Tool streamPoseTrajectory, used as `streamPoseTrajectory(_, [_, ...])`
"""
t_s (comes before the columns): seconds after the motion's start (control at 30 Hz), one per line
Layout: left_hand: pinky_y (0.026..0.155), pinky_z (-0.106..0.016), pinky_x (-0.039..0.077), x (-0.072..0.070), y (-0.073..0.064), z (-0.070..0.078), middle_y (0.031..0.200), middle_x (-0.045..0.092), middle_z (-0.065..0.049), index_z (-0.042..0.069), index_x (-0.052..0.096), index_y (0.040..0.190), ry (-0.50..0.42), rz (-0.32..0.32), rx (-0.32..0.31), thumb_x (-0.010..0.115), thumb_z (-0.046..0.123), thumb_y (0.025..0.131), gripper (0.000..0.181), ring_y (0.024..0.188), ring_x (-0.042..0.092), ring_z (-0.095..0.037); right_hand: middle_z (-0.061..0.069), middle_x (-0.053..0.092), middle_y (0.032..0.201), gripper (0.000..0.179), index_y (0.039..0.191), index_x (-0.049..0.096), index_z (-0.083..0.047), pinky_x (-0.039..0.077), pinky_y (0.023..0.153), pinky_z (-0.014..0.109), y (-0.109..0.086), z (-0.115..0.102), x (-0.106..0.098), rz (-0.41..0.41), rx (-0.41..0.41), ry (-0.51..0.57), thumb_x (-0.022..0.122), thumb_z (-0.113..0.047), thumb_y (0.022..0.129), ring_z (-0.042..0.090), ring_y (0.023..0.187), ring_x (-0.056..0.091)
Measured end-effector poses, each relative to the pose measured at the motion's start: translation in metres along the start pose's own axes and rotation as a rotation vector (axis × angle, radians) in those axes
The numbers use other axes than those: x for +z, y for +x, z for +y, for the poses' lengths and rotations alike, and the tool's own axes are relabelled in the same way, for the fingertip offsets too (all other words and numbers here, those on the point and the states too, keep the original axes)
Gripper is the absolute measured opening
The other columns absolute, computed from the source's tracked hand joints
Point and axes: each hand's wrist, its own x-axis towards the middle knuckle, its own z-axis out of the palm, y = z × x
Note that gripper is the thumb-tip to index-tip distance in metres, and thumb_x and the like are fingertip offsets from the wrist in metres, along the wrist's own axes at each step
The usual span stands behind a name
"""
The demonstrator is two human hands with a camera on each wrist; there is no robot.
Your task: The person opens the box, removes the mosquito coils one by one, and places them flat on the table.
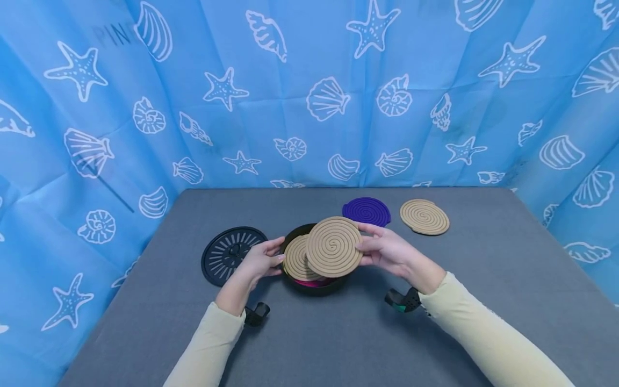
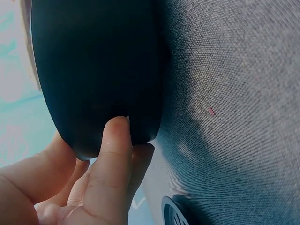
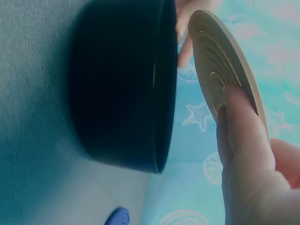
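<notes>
A beige mosquito coil (image 1: 333, 246), flat and spiral-grooved, is pinched at its right edge by my right hand (image 1: 391, 252). It is raised and tilted over a round black tin (image 1: 316, 290). In the right wrist view the coil (image 3: 234, 61) is apart from the tin's rim. My left hand (image 1: 259, 262) grips the left side of the tin, with a fingertip against the outer wall (image 2: 98, 70) in the left wrist view. Inside the tin lies another beige coil (image 1: 296, 258), with something pink (image 1: 309, 282) showing beneath it. The held coil hides part of the tin's contents.
To the left lies a black slotted lid (image 1: 227, 260) on the grey table (image 1: 309, 344). Behind the tin are a purple coil (image 1: 367, 210) and, farther right, a beige coil (image 1: 424, 216). A blue shell-patterned curtain (image 1: 309, 107) hangs at the back.
</notes>
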Motion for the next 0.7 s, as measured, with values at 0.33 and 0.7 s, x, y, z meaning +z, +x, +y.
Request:
streamPoseTrajectory(0.33, [0.084, -0.037, 0.055, -0.001, 0.001, 0.001, 0.151, 0.038, -0.018, 0.008, 0.04, 0.148, -0.008, -0.015, -0.001, 0.052, 0.0, 0.099, 0.051, 0.123, 0.052, -0.031, 0.009, 0.062, 0.115, 0.069, 0.155, 0.001, -0.001, 0.056, 0.083, 0.036, -0.015, -0.019, -0.009, 0.027, -0.037, 0.062, 0.036, 0.013, 0.097, 0.02, 0.099, 0.067])
streamPoseTrajectory(0.7, [0.083, -0.036, 0.055, -0.001, -0.002, 0.003, 0.151, 0.038, -0.017, 0.01, 0.04, 0.148, 0.005, 0.0, -0.011, 0.053, 0.002, 0.099, 0.051, 0.126, 0.051, -0.03, 0.005, 0.065, 0.111, 0.069, 0.154, -0.005, 0.0, 0.055, 0.083, 0.034, -0.029, -0.031, -0.026, 0.074, -0.06, 0.092, 0.036, 0.009, 0.099, 0.018, 0.1, 0.067])
